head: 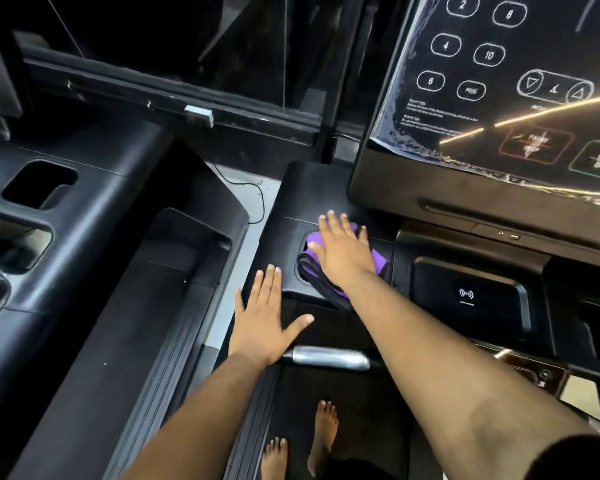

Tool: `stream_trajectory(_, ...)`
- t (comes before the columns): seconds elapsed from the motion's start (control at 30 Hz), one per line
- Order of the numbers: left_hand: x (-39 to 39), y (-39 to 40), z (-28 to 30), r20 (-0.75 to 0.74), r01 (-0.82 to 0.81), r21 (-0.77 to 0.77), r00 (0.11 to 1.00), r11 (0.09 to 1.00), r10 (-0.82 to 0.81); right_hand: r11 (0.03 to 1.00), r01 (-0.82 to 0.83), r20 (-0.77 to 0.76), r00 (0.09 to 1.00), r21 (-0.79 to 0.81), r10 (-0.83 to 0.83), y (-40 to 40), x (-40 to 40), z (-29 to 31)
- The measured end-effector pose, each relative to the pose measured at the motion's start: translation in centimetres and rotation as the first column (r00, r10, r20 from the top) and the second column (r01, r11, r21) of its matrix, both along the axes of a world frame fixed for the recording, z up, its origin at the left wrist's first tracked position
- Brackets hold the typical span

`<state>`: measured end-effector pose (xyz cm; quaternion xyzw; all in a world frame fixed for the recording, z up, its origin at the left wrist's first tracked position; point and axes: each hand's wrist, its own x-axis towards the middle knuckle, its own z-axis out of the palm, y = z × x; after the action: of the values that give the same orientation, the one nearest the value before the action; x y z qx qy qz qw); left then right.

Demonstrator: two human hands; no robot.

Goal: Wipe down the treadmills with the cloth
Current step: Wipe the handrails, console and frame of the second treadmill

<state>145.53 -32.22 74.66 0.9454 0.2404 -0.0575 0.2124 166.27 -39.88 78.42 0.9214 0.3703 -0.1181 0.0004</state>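
I stand barefoot on a black treadmill whose console tray (329,188) lies in front of me. A purple cloth with dark edging (314,271) is spread over the round cup holder on the tray's left side. My right hand (343,251) presses flat on the cloth with straight fingers. My left hand (264,317) lies flat with spread fingers on the tray's left front edge, just beside the cloth and apart from it. The cloth's middle is hidden under my right hand.
The touch screen (499,91), covered in film, rises at the upper right. A wireless charging pad (466,294) sits right of the cloth. A silver handlebar grip (329,356) crosses below my hands. A second treadmill's console (66,216) stands at the left, across a narrow floor gap.
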Motion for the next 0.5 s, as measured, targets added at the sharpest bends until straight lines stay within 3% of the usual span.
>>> stream_trajectory(0.07, 0.0, 0.2, -0.1, 0.012, -0.002, -0.021, 1.000, 1.000, 0.002, 0.991, -0.128, -0.048, 0.990, 0.047, 0.130, 1.3, -0.5, 0.0)
stream_trajectory(0.27, -0.3, 0.5, -0.5, 0.047, -0.024, -0.086, 0.998, 0.996, 0.028, 0.958, -0.252, -0.138, 0.953, 0.133, 0.270, -0.2, -1.2, -0.4)
stream_trajectory(0.33, -0.2, 0.4, -0.5, 0.056, -0.026, -0.100, 0.998, 0.995, 0.031, 0.950, -0.223, -0.176, 0.949, 0.219, 0.263, -1.4, -1.7, 0.0)
stream_trajectory(0.5, -0.6, 0.5, -0.1, 0.134, -0.022, -0.176, 0.990, 0.984, 0.046, 0.914, -0.105, -0.092, 0.984, 0.392, 0.153, -3.7, -4.9, 2.0)
